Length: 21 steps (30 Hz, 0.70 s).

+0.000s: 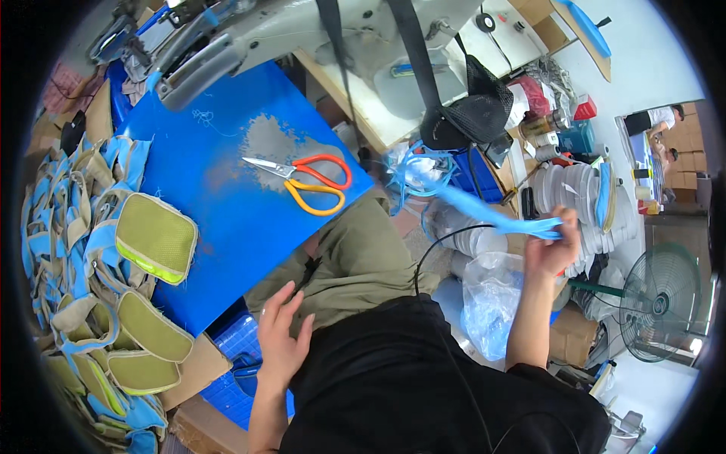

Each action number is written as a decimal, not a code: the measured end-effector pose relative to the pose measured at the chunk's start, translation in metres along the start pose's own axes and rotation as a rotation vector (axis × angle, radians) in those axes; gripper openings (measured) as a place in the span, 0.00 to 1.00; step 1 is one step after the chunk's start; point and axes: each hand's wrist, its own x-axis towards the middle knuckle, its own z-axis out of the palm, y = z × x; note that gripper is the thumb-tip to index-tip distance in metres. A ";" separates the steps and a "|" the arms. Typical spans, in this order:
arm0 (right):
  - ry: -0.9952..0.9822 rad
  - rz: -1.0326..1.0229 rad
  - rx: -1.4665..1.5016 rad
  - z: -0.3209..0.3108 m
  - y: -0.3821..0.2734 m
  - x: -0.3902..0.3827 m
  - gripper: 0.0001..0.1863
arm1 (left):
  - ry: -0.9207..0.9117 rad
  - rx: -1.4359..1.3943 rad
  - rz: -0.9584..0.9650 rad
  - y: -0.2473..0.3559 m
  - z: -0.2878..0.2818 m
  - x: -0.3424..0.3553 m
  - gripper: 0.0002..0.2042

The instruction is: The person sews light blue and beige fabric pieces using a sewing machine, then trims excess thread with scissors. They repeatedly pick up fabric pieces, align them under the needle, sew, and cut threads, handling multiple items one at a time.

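My right hand (554, 246), raised at the right, is closed on a light blue fabric strip (495, 218). The strip stretches away to the left, blurred by motion, toward a tangle of blue strips (420, 172). Over my lap, my left hand (281, 337) holds nothing, its fingers apart. Scissors (299, 178) with one red and one yellow handle lie on the blue tabletop (227, 227), their blades pointing left. A heap of sewn pieces with green mesh pads (156, 236) and blue and beige straps fills the left side.
A sewing machine arm (280, 34) spans the top. Black straps hang beside a black mesh pouch (480, 98). Rolls of grey webbing (582, 204) are stacked at the right, near a green fan (659, 303) and a clear plastic bag (491, 299). Other people appear through an opening.
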 end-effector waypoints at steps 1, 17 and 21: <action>0.159 -0.038 0.001 0.006 -0.011 0.012 0.04 | -0.002 0.000 0.008 -0.001 0.003 0.004 0.23; 0.097 -0.249 -1.010 -0.056 0.076 0.102 0.25 | 0.803 0.207 -0.141 -0.069 -0.120 -0.007 0.14; -0.102 -0.714 -1.322 0.097 0.040 0.094 0.23 | 1.022 0.478 -0.300 -0.088 -0.180 -0.031 0.16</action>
